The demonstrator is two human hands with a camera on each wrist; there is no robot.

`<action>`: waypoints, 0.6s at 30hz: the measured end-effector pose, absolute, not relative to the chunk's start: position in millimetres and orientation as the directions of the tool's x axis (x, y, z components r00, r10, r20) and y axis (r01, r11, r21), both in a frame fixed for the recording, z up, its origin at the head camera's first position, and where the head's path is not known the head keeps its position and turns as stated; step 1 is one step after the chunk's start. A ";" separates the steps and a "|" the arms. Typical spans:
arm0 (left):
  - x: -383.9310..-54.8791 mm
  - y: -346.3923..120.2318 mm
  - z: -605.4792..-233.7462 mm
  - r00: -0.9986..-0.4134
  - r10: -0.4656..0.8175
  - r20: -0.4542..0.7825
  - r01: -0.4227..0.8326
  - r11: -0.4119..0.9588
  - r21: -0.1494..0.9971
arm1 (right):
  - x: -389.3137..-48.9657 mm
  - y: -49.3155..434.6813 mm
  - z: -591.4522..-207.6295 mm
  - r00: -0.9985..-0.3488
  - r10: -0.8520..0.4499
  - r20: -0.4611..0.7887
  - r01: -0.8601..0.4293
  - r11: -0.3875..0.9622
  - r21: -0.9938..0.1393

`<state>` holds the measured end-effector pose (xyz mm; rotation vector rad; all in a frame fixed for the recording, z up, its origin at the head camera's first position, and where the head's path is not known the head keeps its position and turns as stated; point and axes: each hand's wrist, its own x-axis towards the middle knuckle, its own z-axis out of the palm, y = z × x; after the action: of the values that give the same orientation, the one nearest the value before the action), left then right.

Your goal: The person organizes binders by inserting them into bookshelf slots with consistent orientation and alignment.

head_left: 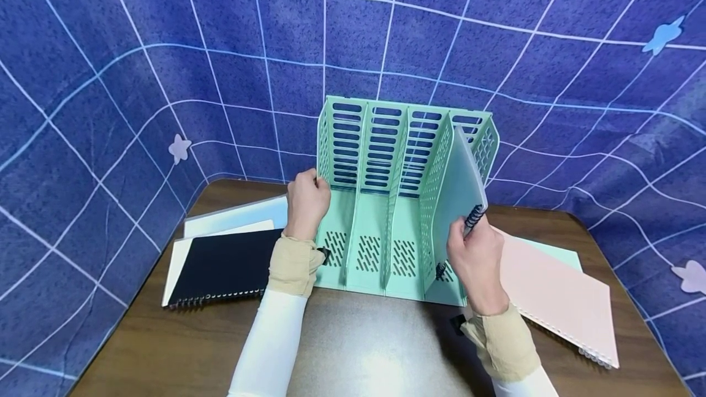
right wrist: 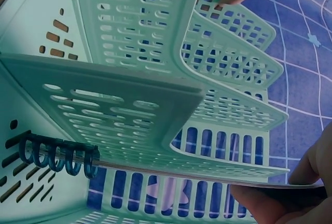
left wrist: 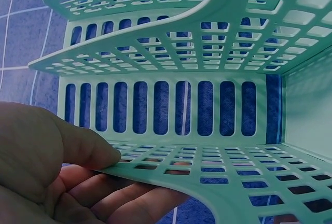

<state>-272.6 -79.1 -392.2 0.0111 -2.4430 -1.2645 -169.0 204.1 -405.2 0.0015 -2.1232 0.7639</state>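
A mint-green file rack (head_left: 337, 208) with upright dividers stands on the table. At its left side, my left hand (head_left: 307, 204) pinches the perforated outer wall (left wrist: 155, 175) between thumb and fingers, as the left wrist view shows. My right hand (head_left: 478, 262) grips a spiral-bound notebook (head_left: 459, 185) with a pale blue-grey cover by its near edge. That notebook stands upright inside the rightmost compartment. In the right wrist view its dark coil (right wrist: 59, 154) sits low, near the slotted floor, and the thumb and fingers (right wrist: 259, 203) hold the edge.
Left of the rack lie a black spiral notebook (head_left: 226, 265) and a light blue one (head_left: 237, 213), overlapping with white sheets or covers. On the right, a pink spiral notebook (head_left: 562, 290) covers part of a mint one (head_left: 557, 253). Behind hangs a blue grid-patterned cloth (head_left: 265, 78).
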 end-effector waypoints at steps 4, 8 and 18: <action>-272.0 -79.6 -392.2 -0.927 -0.185 0.327 0.162 0.589 0.792 | -170.7 201.9 -405.9 -0.643 0.260 0.721 -0.261 0.810 -0.525; -271.1 -79.4 -392.3 -0.928 -0.187 0.321 0.155 0.591 0.792 | -172.5 200.8 -407.6 -0.656 0.256 0.711 -0.258 0.809 -0.529; -270.4 -79.0 -390.0 -0.928 -0.179 0.327 0.164 0.592 0.789 | -178.2 198.6 -410.0 -0.666 0.229 0.710 -0.271 0.812 -0.516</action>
<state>-270.4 -79.0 -390.0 0.0117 -2.4501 -1.2702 -178.2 198.6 -410.0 0.0313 -2.1664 0.7712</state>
